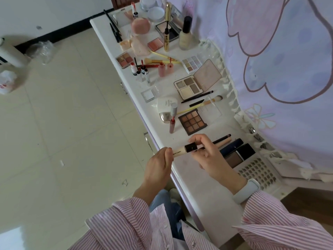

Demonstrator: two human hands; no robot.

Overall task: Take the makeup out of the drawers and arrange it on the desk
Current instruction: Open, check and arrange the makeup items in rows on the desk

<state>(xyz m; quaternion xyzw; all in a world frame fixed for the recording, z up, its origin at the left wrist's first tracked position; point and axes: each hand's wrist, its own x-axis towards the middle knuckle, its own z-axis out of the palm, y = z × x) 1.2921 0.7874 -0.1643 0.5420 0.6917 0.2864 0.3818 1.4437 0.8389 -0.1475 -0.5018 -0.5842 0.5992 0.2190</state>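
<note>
A beige concealer tube with a square black cap is held over the front edge of the white desk. My left hand grips the tube's beige end. My right hand pinches the black cap between thumb and fingers. Makeup lies spread along the desk: a nine-pan brown palette, a red lip gloss, an open four-pan palette, brushes, and a foundation bottle at the far end.
A dark compact and a navy tube lie just right of my right hand. A white perforated tray sits beside them. Purple patterned fabric backs the desk. Drawer handles show below the desk edge; tiled floor lies left.
</note>
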